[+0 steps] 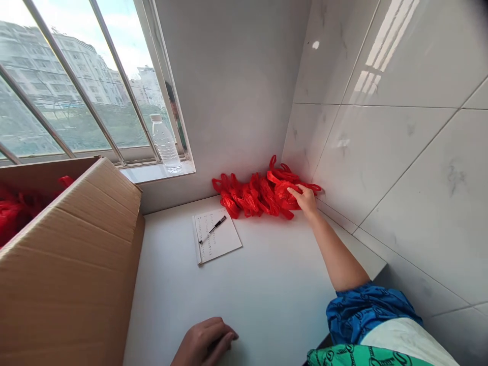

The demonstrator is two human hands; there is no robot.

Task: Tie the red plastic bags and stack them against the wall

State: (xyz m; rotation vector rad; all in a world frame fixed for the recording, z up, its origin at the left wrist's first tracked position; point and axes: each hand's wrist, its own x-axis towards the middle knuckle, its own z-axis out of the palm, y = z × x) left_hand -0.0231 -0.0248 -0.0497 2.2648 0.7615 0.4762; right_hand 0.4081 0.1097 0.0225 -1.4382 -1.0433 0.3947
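Against the back wall, several bunched red plastic bags (249, 197) with looped handles lie in a row on the white tabletop (267, 284). At the right end of that row, my right hand (306, 201) reaches out and grips a knotted red plastic bag (285, 195) between thumb and fingers. Part of that bag is hidden behind the fingers. Low in the view, my left hand (208, 338) rests near the table surface with its fingers curled in, and I see nothing in it.
A large open cardboard box (87, 264) with more red bags (13, 216) inside stands at left. A notebook (223, 241) with a black pen (217, 224) on it lies mid-table. On the sill of the barred window stands a clear bottle (165, 145). Tiled wall (412, 178) borders the right.
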